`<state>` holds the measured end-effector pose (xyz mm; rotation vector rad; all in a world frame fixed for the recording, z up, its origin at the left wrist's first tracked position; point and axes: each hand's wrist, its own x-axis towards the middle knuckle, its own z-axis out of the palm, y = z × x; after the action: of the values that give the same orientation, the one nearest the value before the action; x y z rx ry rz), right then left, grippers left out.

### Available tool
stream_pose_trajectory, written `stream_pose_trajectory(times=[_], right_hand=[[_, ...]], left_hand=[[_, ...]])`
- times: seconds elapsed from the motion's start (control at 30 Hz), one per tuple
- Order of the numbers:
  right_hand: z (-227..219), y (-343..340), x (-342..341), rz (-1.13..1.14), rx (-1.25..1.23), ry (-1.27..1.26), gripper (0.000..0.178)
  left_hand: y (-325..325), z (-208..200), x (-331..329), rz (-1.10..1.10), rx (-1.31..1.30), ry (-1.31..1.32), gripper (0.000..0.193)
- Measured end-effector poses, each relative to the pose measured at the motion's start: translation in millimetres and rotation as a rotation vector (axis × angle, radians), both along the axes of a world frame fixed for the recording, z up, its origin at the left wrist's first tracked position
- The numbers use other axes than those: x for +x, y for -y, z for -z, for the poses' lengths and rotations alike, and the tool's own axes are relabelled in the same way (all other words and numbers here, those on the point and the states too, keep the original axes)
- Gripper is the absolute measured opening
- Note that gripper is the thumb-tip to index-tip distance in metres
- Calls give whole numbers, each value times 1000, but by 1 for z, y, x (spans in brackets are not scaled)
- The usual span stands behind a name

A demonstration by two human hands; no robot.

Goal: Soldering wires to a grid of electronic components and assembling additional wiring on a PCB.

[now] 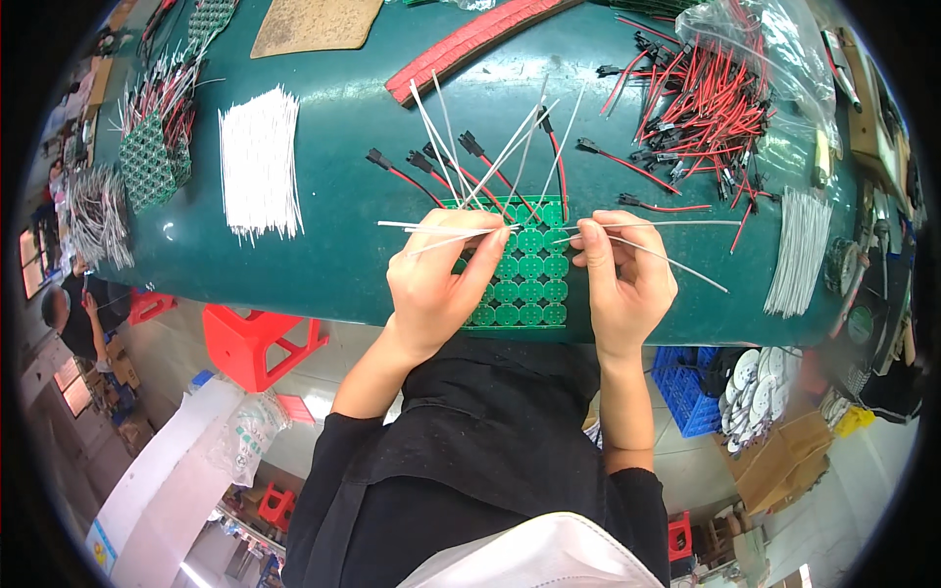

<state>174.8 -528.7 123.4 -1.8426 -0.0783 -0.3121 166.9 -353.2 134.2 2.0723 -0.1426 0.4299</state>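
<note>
A panel of small round green circuit boards (530,290) lies at the table's near edge, between my hands. My left hand (431,279) pinches a few thin white wires over the panel's left side. My right hand (627,279) is closed on thin grey wires at the right side, their tips pointing at the panel. Several white and grey wires (431,118) stand up from the panel's far rows. Red-and-black leads with black plugs (474,145) reach away from those same rows. Where the wires meet the boards is partly hidden by my left hand.
A bundle of white wires (261,165) lies left, a bundle of grey wires (798,253) right. A pile of red-and-black leads (711,113) is at the far right, beside a clear plastic bag (784,49). More wired boards (155,162) lie far left. A red strip (470,44) crosses the back.
</note>
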Motion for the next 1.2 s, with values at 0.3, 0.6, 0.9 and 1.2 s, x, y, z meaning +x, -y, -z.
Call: stream_pose_trajectory(times=[0.3, 0.6, 0.9, 1.2], right_hand=[[0, -7, 3, 68, 20, 8, 12], [-1, -8, 5, 29, -47, 23, 13], [-1, -11, 11, 2, -282, 235, 21], [-7, -4, 6, 36, -222, 179, 31]], left_hand=[[2, 2, 2, 23, 183, 42, 29], [6, 8, 2, 30, 68, 75, 42], [11, -6, 7, 62, -117, -82, 17], [14, 1, 6, 55, 19, -20, 16]])
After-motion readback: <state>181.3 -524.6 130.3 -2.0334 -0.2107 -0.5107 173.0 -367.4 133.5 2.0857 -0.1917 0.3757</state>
